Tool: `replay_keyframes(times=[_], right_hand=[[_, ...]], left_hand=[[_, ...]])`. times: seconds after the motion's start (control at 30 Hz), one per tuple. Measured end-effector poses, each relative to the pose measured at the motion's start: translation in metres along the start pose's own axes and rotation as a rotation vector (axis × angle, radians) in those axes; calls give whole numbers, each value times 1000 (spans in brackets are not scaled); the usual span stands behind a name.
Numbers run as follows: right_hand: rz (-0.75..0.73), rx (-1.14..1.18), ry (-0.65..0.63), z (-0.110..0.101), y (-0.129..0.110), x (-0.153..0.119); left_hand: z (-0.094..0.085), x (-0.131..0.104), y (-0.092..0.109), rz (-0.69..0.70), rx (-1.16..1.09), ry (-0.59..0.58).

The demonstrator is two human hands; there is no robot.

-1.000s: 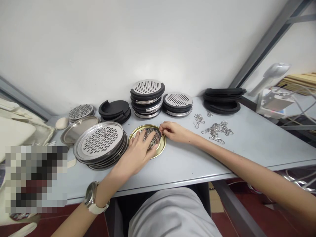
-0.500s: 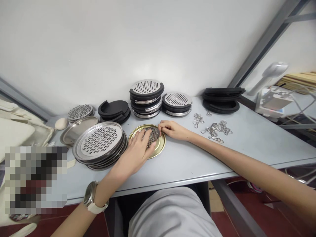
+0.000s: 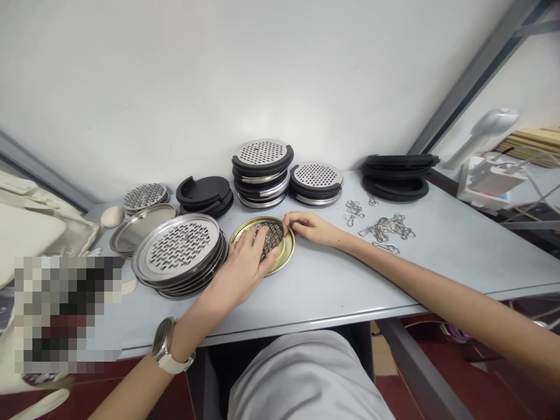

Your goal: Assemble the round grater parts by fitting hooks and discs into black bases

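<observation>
A shallow gold round metal tray (image 3: 286,261) lies on the table before me, with a dark slotted metal disc (image 3: 273,233) inside it. My left hand (image 3: 247,259) rests over the disc and the tray's left part, fingers stretched out and spread. At the right rim, my right hand (image 3: 311,227) has its thumb and fingertips pinched together by the disc's edge; what sits between them is hidden. Just left of my left hand stands a stack of round metal trays, a slotted silver disc (image 3: 181,245) in the top one.
Along the wall are black round holders (image 3: 205,195), a tall stack with a perforated disc (image 3: 262,153), a shorter stack (image 3: 317,177) and more black holders (image 3: 396,186). Small metal clips (image 3: 387,227) lie loose at right. A silver tray (image 3: 142,227) and pale egg-shaped object (image 3: 112,217) are left.
The view has shifted slightly, moving everything a little to the right in the picture. Both hands stay at the gold tray, with only slight finger movement.
</observation>
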State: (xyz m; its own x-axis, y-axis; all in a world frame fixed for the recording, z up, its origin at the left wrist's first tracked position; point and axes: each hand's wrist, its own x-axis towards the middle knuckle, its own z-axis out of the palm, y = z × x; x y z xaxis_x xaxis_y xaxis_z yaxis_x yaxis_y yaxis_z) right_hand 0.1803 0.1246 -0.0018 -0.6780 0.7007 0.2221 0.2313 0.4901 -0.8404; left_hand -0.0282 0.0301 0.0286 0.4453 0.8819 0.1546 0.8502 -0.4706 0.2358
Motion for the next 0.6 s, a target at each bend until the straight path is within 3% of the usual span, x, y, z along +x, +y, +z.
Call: replay_keyframes(times=[0.27,0.43,0.6], right_hand=[[81,164,188,4,7,2],[114,-1,319,0,3,1],[-16,-274,337,2,-7,-3]], left_hand=[[3,-1,0,-15,2,7],[6,-3,-2,7,61,-3],[7,-4,-3,33,138,-4]])
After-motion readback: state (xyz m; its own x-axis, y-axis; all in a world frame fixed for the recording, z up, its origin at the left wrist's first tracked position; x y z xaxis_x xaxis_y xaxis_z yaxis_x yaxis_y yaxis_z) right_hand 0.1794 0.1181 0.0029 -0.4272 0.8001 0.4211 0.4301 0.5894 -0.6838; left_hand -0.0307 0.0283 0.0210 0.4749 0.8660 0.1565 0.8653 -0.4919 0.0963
